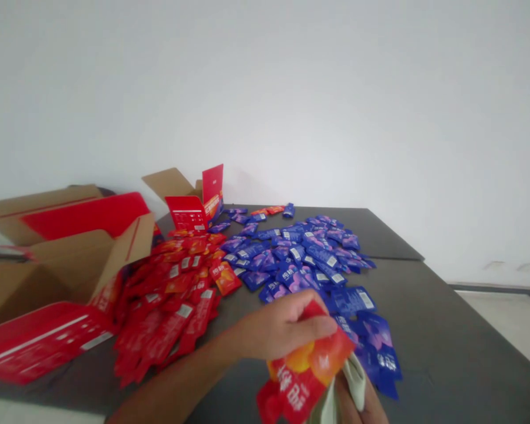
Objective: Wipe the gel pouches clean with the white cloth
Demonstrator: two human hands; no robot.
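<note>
At our left, the large open box (39, 341) shows us brown cardboard walls inside; the smaller open box (188, 212) farther back hides its contents. Our left hand (287, 327) pinches a red sachet (311, 365), which hangs below the thumb, just beside our right hand (353, 406). That one touches a pale folded material (355, 377); we cannot tell whether it grips it. Loose red sachets (176, 294) and blue sachets (295, 253) lie on the surface (433, 330)

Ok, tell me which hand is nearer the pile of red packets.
Left. The left hand is to the right of the pile of red packets; the right hand is farther right, at the picture's bottom edge.
</note>
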